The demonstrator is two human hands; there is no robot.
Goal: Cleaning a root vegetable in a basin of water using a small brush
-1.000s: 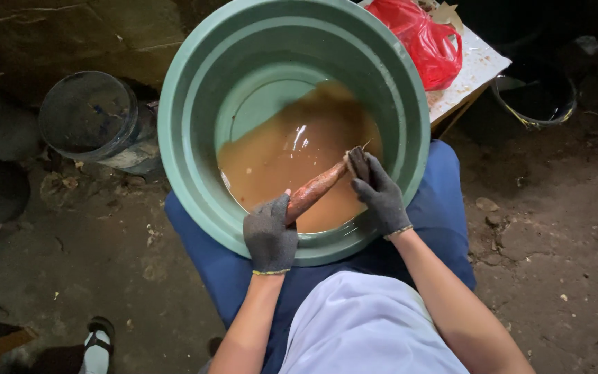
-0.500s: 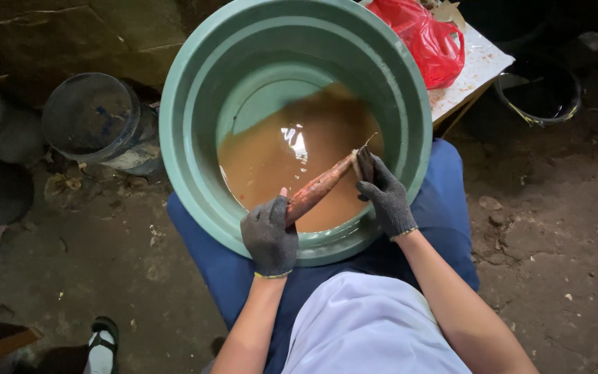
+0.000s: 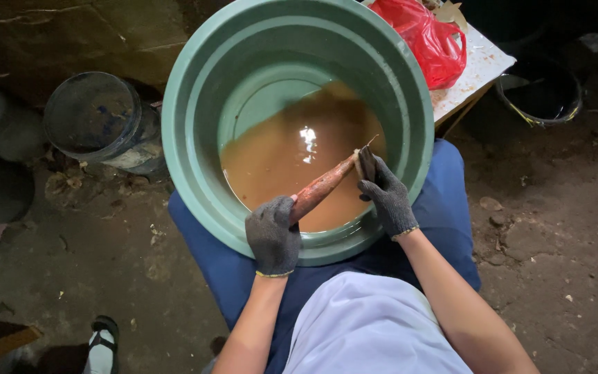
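**Root held over the muddy basin**

At far left stood a dark round bucket [image 3: 91, 118] on the dirt floor. The gloved left hand [image 3: 272, 235] was closed around the lower end of a long reddish root [image 3: 321, 187], which slanted above the brown water in the green basin [image 3: 195, 131]. Since half a second before, the gloved right hand [image 3: 386, 195] had slid slightly toward the root's tip, fingers pinched there; scraping seemingly continued. A red plastic bag [image 3: 427, 38] lay on a pale board [image 3: 475, 69].
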